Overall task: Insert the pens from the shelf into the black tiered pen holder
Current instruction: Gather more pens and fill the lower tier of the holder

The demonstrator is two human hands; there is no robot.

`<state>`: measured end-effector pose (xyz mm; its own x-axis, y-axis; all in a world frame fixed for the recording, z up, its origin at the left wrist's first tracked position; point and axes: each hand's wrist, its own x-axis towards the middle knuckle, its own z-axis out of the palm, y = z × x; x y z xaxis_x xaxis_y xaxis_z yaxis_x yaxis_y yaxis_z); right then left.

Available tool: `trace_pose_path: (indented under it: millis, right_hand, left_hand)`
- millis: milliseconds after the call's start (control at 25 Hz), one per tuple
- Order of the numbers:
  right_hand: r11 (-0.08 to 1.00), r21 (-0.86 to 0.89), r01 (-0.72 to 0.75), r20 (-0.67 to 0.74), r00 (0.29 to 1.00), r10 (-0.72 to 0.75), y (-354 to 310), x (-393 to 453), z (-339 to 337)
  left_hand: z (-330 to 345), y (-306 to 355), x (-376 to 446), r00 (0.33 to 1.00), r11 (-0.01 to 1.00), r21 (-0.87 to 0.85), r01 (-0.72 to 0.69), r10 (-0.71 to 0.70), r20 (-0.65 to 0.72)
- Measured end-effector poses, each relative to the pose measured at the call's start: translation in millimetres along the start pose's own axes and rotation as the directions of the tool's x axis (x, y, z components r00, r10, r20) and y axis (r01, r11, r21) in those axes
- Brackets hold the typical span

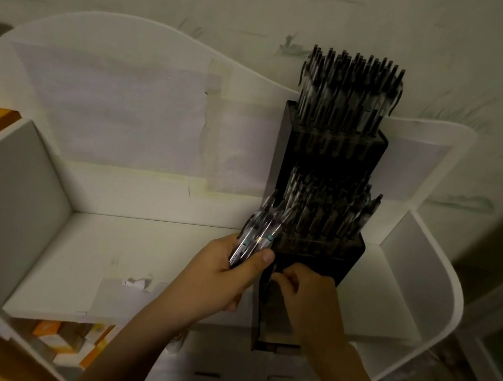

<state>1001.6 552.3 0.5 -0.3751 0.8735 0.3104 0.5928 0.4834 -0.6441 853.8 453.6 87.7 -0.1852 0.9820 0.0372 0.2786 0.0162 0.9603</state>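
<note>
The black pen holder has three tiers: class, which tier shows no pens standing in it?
The lowest, nearest tier, where the right hand reaches. The top tier and middle tier are packed with upright pens.

Two bare forearms in view, entering below the pen holder point(329, 176). No sleeves, gloves, rings, watch or bands visible on left hand point(222, 278) or right hand point(308, 303). Short, unpainted thumbnail visible on left hand. Wrists uncovered to frame edge.
</note>
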Motion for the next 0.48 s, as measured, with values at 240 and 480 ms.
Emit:
trace_pose_path:
  millis: [240,480]
  right_hand:
    - [0.967,0.255,0.015,-0.138,0.99,0.021,-35.7,-8.5,-40.8]
    - [0.587,0.783,-0.205,0.168,0.979,0.116,-66.6,-5.2,-64.8]
  left_hand:
    - [0.1,-3.5,-1.8,0.998,1.0,-0.006,0.005,-0.005,0.055]
    - [9.3,-8.0,-4.7,0.99,1.0,-0.026,-0.01,0.014,0.139]
